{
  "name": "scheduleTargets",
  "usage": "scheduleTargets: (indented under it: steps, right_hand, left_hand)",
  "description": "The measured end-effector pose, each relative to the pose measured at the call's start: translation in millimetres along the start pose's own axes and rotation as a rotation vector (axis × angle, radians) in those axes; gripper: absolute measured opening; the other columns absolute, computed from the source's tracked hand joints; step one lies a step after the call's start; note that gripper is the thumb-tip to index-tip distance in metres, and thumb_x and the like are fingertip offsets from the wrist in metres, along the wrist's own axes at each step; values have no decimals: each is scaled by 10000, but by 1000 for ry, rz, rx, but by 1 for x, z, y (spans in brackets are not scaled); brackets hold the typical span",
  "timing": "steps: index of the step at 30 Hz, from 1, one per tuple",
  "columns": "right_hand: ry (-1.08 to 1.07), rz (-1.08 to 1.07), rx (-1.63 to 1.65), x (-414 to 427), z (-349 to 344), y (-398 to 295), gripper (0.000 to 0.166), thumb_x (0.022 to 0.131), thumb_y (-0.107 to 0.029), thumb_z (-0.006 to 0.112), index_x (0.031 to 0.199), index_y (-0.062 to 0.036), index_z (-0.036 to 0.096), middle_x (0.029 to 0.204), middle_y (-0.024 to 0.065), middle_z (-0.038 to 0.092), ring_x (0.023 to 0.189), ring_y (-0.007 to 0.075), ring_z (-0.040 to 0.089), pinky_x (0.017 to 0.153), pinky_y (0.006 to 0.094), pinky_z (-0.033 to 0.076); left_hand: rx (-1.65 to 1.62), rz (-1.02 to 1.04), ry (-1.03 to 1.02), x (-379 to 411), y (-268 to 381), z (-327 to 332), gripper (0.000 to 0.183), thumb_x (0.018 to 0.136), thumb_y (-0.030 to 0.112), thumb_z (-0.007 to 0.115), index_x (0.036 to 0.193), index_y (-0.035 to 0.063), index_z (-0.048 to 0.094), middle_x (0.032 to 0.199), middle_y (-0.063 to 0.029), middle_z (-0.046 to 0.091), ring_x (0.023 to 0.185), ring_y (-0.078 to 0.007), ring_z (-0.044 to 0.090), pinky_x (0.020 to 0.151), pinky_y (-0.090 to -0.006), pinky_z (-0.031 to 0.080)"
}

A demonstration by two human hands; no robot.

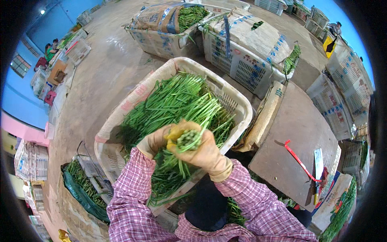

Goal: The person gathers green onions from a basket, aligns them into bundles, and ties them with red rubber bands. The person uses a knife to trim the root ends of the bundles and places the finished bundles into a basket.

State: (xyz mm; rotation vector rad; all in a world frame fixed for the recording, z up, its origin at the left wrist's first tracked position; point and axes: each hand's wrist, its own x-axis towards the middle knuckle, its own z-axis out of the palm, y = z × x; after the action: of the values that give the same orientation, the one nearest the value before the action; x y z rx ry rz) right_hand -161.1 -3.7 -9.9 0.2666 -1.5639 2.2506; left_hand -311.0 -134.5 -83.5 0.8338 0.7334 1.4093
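Observation:
Both hands wear tan rubber gloves with yellow at the fingers and are raised together over a white plastic crate [242, 119]. Between them is a bunch of green stalks [188, 139], its cut ends facing me. My left hand [164, 139] curls against the bunch from the left, while my right hand [208, 151] wraps it from the right; a few stalks loop over it. Under the hands, the crate holds a heap of long green leafy stalks [172, 99], probably garlic chives or flower stems. The lower ends of the bunch are hidden by the gloves.
A brown board [290, 127] at the right bears a red strap [297, 160] and a knife [318, 163]. Covered crates [248, 57] of greens stand beyond. At lower left, another crate [90, 165] lies beside green stalks. A person in green [50, 52] is far off at left.

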Motion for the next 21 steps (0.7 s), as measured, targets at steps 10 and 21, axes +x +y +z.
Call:
scheduleTargets:
  steps: [10,21]
  right_hand:
    - [215,-445,-179,48,-25,-163,143,852,-49,741,973,-25,667,900,105,720,830,188,696,758,325,577]
    - [400,-229,-672,-91,-67,-86,291,787,44,786,1015,-45,630,1034,99,683,979,187,666,913,332,551]
  left_hand:
    - [244,-687,573,-157,-73,-5,418,1055,279,516,1375,16,569,1282,-100,667,1165,-199,633,1048,-367,468]
    - [-13,68,840,-46,-20,246,587,966,367,652,1375,-36,532,1314,-189,624,1181,-284,631,1016,-417,509]
